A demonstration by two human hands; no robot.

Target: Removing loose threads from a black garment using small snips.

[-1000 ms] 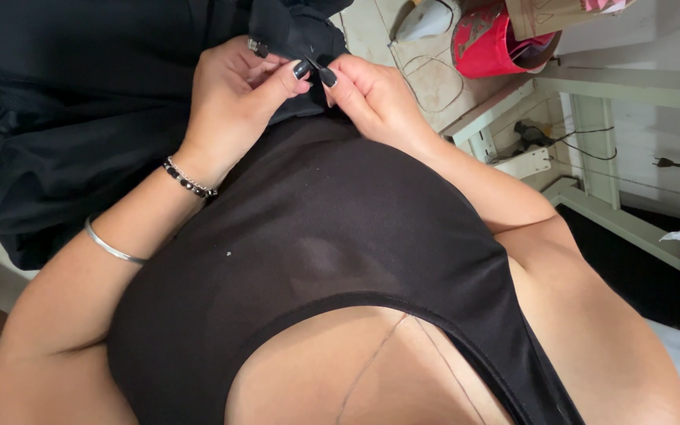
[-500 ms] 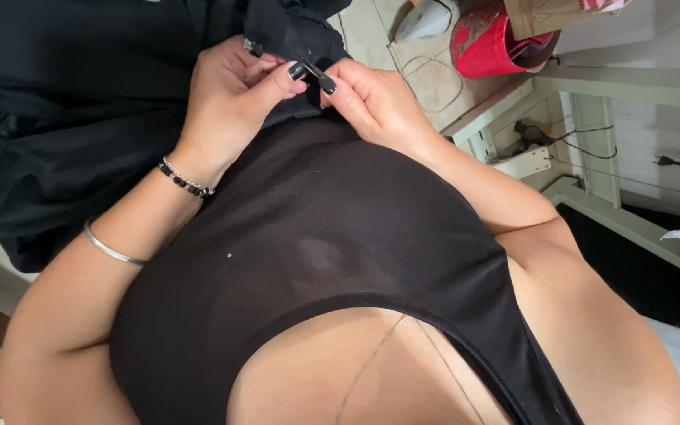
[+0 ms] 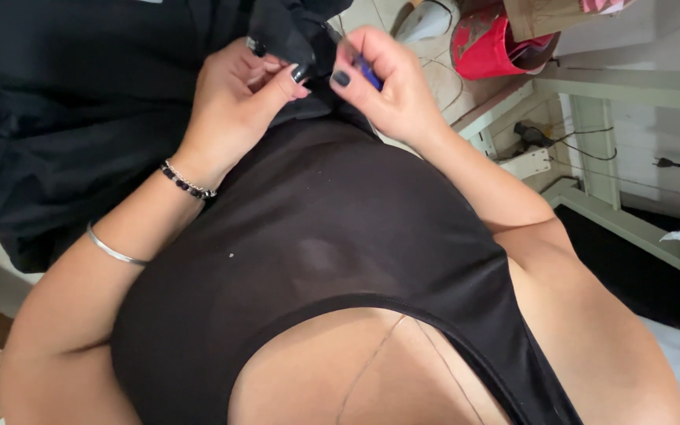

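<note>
Now both hands work at twelve o'clock: the left hand pinches a fold of black fabric, and the right hand is closed on a small blue tool just beside it. A slip could nick cloth or fingertip, I'd judge. Count: two hands, one tool, two bracelets on the left wrist.

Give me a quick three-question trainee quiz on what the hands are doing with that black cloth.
1. True or false: both hands touch the black fabric.
2. Which hand holds the small blue tool? A left, B right.
3. Fill in: the left wrist wears a black beaded ____.

Key:
1. True: the left hand pinches a fold, and the right hand meets it there.
2. B.
3. Bracelet; a silver bangle sits further up that forearm.
</note>
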